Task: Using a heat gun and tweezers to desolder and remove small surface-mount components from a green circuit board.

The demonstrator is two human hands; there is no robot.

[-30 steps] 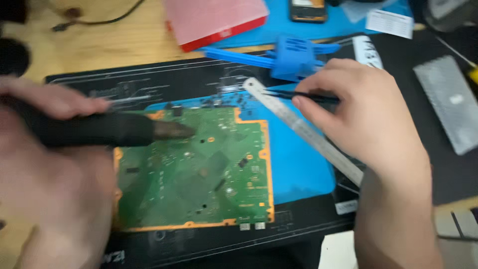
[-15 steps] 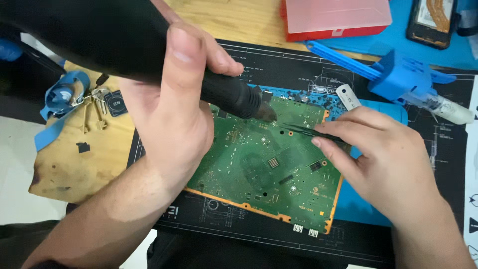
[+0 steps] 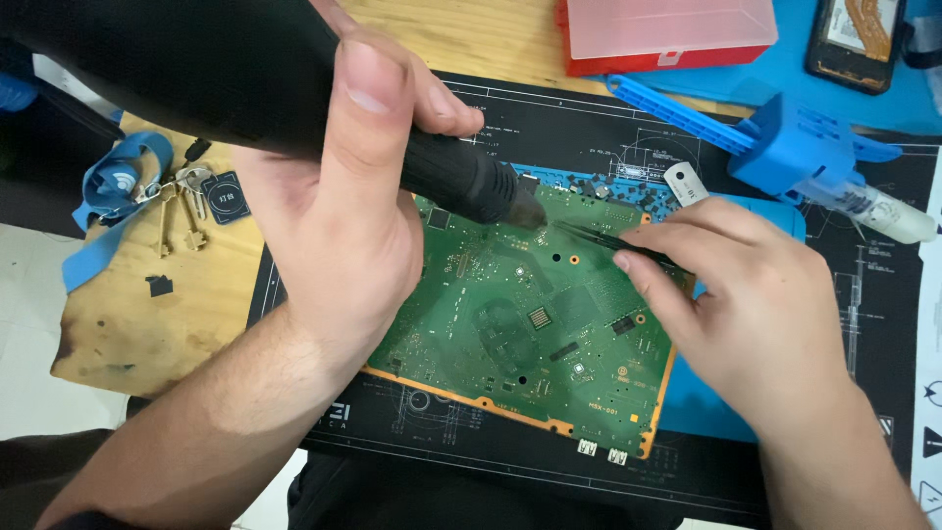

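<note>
**Circuit board under two hands, bench view from above**

While the left hand (image 3: 343,226) is wrapped tight around a thick black hot-air tool (image 3: 294,108), the tool's dark nozzle points down and right, its tip just above the upper middle of a green circuit board (image 3: 530,324).
Board: green, orange-edged, lying flat at frame centre on a blue mat (image 3: 775,226), which sits on a larger black printed work mat (image 3: 549,118).
Right hand (image 3: 746,304): fingers pinched together on black tweezers (image 3: 599,238), whose points reach left to meet the board just beside the nozzle tip.
Upper right: blue plastic clamp-like holder (image 3: 785,147) with a white tube (image 3: 883,211).
Top edge: red box with a clear lid (image 3: 667,34); a phone-sized device (image 3: 854,44) at its right.
Left: keys on a blue strap (image 3: 147,196) on the wooden bench (image 3: 147,314).
</note>
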